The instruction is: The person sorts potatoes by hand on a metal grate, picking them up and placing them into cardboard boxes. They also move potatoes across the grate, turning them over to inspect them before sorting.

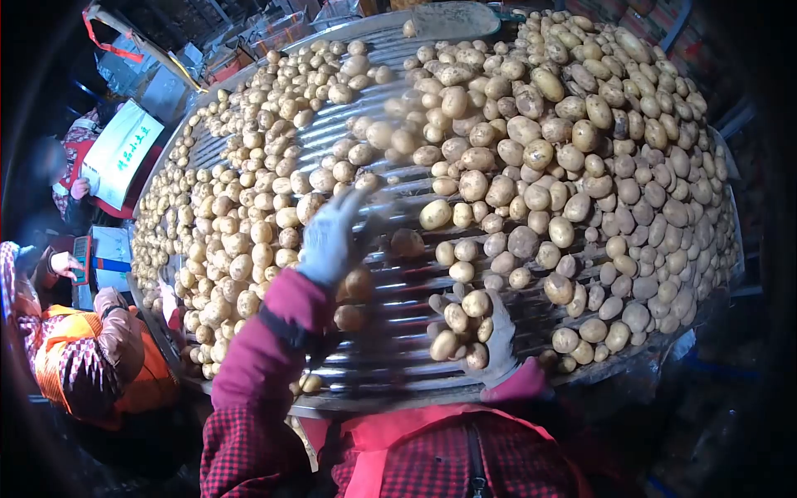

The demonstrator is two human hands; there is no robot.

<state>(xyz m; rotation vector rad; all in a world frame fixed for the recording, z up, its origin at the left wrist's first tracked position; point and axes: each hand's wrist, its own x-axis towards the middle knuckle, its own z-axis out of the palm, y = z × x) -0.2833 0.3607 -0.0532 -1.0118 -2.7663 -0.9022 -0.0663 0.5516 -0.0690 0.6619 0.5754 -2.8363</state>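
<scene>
My left hand [329, 239], in a pale glove, is over the middle of the ribbed metal table [407, 365]. Its fingers are blurred but look stretched out, and I see nothing held in them. Blurred potatoes [407, 242] are beside and below it. Near the front edge, my right hand [500, 344], also gloved, cups a small cluster of potatoes [457, 317] from the right side. Part of its fingers is hidden behind them. Left of my hands spreads a heap of smaller potatoes [241, 266]; a larger, thicker heap [573, 133] covers the right side.
A metal scoop [455, 20] lies at the far edge. At the left, a person in an orange vest [66, 340] holds a red-and-blue device [83, 259]. Another person stands behind, by a white sign [124, 155] with green writing. Boxes [162, 87] stand at the far left.
</scene>
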